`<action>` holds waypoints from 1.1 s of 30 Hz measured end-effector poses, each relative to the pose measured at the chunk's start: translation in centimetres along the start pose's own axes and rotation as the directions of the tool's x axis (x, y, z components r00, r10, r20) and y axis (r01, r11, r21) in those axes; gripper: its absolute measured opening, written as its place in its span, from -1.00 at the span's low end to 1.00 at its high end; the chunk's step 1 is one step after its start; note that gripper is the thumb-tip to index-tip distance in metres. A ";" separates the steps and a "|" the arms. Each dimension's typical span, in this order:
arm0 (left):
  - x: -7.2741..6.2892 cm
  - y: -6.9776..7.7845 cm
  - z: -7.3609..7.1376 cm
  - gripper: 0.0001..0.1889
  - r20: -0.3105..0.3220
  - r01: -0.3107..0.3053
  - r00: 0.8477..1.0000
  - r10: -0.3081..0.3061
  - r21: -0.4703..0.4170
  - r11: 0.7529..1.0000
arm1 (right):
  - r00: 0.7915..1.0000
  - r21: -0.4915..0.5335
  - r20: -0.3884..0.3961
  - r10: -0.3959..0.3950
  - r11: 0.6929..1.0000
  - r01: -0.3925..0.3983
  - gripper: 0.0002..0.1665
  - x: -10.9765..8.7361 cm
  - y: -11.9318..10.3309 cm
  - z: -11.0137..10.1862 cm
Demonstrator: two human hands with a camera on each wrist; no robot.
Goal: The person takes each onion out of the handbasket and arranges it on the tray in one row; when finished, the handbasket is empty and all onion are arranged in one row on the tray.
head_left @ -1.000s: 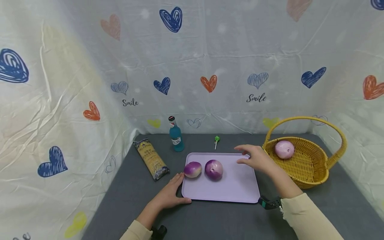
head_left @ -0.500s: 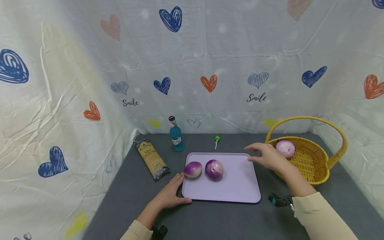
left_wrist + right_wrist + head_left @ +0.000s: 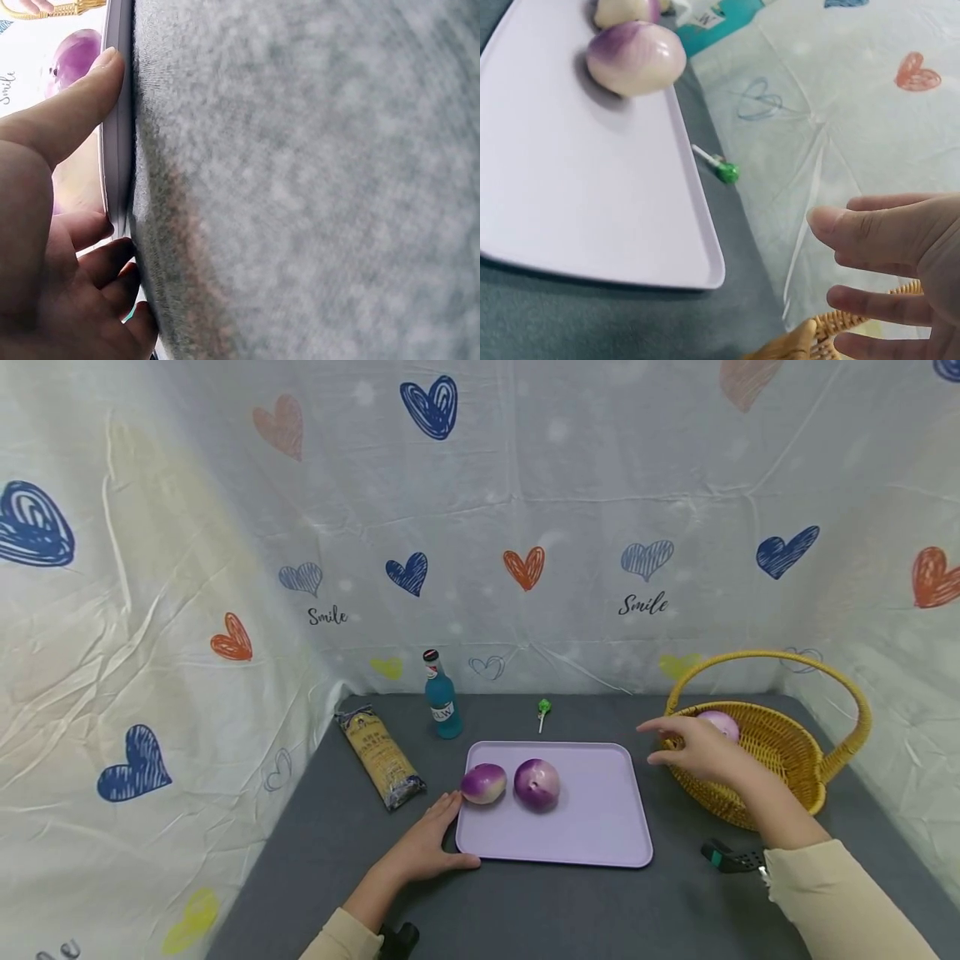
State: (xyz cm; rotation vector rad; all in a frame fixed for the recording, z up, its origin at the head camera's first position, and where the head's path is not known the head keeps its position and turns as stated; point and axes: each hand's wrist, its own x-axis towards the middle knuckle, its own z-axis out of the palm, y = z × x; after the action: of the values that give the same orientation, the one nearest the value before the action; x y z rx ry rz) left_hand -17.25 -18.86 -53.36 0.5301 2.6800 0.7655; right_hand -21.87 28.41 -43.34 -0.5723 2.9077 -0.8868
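My left hand rests against the near left corner of the lilac tray. In the left wrist view its thumb lies along the tray's edge. On the tray sit two purple-and-white onions, the left onion near the left hand's fingertips and the right onion beside it. My right hand holds nothing, thumb and fingers spread apart, over the left side of the yellow wicker basket. A third onion lies in the basket, partly hidden behind that hand.
Behind the tray lies a green lollipop. A blue bottle stands upright at the back left, with a gold packet lying beside it. The basket's tall handle arches over it. A heart-printed cloth hangs behind the table.
My right hand has moved right, from above the tray's right side to the basket's left side, and now covers part of the onion there. The left hand stays at the tray.
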 end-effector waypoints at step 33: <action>0.1 -0.1 0.0 0.22 -0.002 -0.007 1.000 0.007 0.017 1.000 | 0.993 -0.076 0.098 0.073 0.995 -0.065 -0.41 -1.1 6.2 -6.3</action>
State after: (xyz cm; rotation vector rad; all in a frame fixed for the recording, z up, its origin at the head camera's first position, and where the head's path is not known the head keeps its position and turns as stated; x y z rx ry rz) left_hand -17.35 -18.90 -53.45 0.5427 2.6898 0.7467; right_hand -23.85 36.87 -41.56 -0.5018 2.8597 -0.7245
